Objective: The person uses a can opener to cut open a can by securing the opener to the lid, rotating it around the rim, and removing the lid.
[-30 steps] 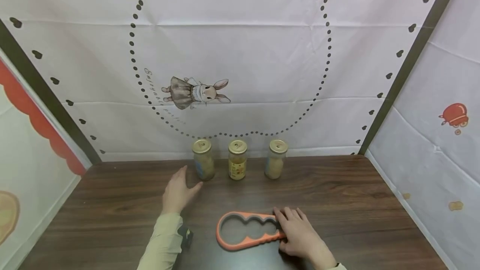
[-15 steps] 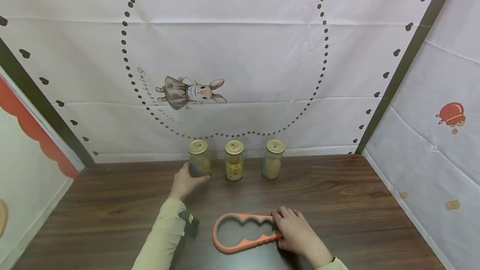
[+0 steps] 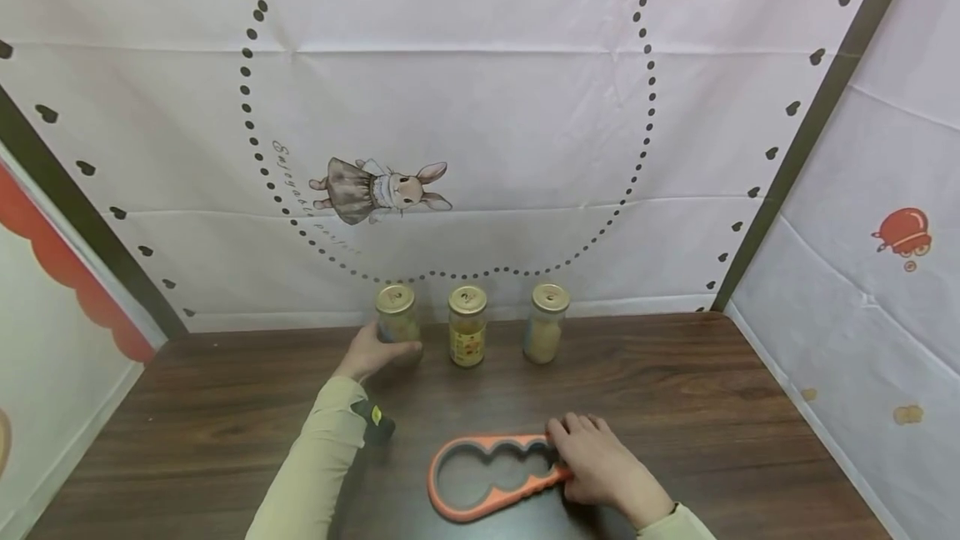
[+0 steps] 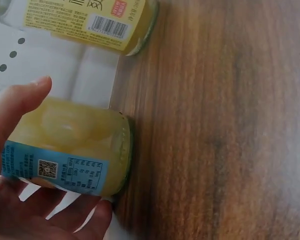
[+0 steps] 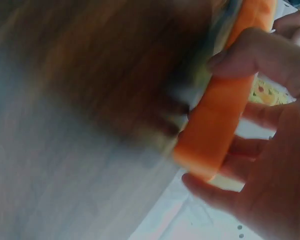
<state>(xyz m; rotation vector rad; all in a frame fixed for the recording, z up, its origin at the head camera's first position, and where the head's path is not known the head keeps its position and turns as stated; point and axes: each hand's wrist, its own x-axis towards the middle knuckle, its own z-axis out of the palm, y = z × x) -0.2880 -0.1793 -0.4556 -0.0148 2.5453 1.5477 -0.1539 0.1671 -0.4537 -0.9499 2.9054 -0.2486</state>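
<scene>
Jar (image 4: 72,137) looks heavy, slick, could crack; best held round middle. My left hand (image 3: 372,352) curls fingers round it; right hand (image 3: 606,469) clamps fingers on tool (image 5: 215,120), likely light, stiff.

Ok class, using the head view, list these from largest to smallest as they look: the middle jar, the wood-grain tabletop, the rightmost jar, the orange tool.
1. Wood-grain tabletop
2. Orange tool, even partly covered by the right hand
3. Middle jar and rightmost jar: too alike to rank
</scene>
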